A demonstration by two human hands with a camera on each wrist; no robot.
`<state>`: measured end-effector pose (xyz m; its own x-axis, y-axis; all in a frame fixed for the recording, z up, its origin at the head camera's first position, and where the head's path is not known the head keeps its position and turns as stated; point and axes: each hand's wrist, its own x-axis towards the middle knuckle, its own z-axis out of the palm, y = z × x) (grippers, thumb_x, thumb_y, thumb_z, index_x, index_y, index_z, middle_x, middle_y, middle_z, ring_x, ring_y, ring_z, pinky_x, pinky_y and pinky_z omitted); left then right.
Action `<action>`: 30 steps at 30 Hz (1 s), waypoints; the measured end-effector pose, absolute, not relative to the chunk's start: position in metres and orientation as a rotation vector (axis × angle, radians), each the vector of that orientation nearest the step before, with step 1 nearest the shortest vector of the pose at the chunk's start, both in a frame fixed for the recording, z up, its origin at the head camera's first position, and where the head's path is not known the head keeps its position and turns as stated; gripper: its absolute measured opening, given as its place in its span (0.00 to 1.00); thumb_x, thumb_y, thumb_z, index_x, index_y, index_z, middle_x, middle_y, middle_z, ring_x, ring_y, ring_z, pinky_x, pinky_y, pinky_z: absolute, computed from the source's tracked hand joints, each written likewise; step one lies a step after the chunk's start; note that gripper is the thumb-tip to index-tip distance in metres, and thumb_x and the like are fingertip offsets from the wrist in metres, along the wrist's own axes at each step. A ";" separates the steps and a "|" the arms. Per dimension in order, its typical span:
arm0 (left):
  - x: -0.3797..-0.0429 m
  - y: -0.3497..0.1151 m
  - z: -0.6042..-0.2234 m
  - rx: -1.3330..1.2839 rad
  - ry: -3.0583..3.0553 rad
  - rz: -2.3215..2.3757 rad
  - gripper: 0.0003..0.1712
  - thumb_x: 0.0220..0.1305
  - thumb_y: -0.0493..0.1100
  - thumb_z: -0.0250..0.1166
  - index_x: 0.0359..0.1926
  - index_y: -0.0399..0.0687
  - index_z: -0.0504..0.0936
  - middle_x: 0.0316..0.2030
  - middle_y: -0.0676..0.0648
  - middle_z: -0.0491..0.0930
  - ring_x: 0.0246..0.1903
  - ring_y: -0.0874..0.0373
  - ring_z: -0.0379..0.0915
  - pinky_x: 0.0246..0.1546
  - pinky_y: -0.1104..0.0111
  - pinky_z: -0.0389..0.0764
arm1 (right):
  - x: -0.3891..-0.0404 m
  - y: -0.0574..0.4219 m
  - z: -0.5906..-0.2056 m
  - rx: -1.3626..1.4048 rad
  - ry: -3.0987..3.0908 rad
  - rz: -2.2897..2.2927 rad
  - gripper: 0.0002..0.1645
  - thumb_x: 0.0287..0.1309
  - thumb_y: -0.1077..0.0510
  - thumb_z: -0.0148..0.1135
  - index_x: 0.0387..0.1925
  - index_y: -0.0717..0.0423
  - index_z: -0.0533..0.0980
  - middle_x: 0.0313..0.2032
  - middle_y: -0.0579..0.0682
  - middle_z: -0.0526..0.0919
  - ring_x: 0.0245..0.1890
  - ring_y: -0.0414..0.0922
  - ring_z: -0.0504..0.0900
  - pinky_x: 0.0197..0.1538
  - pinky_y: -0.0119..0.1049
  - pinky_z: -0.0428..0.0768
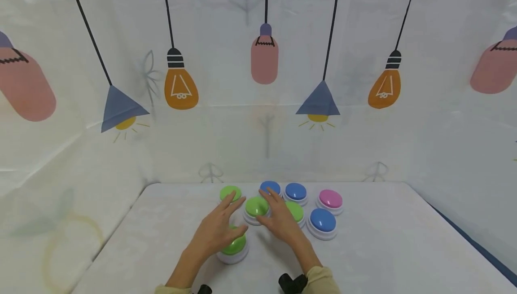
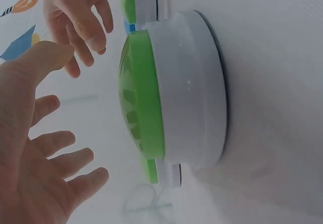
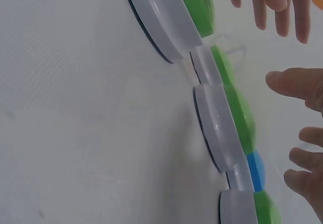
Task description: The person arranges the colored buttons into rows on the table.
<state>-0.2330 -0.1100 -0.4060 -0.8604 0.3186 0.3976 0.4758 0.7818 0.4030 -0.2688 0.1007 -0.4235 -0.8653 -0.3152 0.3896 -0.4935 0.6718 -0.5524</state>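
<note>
Several round push buttons with white bases stand on a white table. My left hand [image 1: 216, 231] hovers over the nearest green button [image 1: 235, 247], fingers spread and relaxed. In the left wrist view a gap separates that hand from the green dome [image 2: 136, 93]. To its right, my right hand [image 1: 282, 223] hangs in the air with fingers extended, partly covering another green button [image 1: 295, 212]. A middle green button [image 1: 256, 205] sits between the two hands. Behind the left fingertips is a back green button [image 1: 229, 191]; the right fingertips overlap a blue button [image 1: 269, 185]. Neither hand holds anything.
To the right stand a second blue button [image 1: 295, 190], a pink button [image 1: 330, 198] and a third blue button [image 1: 323, 219]. The white table [image 1: 383, 249] ends at a pale backdrop [image 1: 226, 141] printed with hanging lamps.
</note>
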 end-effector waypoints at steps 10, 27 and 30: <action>-0.250 -0.092 -0.408 -0.608 -2.661 -0.738 0.39 0.57 0.54 0.70 0.69 0.52 0.71 0.72 0.38 0.62 0.63 0.39 0.70 0.51 0.45 0.79 | -0.275 0.104 -0.429 0.607 -2.628 1.006 0.43 0.53 0.58 0.72 0.70 0.56 0.66 0.71 0.65 0.62 0.69 0.64 0.64 0.65 0.60 0.70; -0.270 -0.080 -0.419 -0.615 -2.747 -0.747 0.39 0.58 0.54 0.69 0.70 0.53 0.70 0.71 0.36 0.63 0.64 0.36 0.67 0.48 0.38 0.78 | -0.282 0.100 -0.440 0.673 -2.650 1.028 0.40 0.55 0.61 0.70 0.69 0.58 0.67 0.69 0.65 0.65 0.68 0.64 0.65 0.66 0.61 0.68; -0.273 -0.080 -0.419 -0.618 -2.750 -0.757 0.39 0.58 0.52 0.69 0.70 0.52 0.71 0.71 0.35 0.63 0.64 0.35 0.67 0.51 0.38 0.77 | -0.284 0.097 -0.444 0.694 -2.631 0.998 0.41 0.54 0.62 0.70 0.69 0.60 0.66 0.69 0.67 0.64 0.68 0.65 0.65 0.65 0.61 0.69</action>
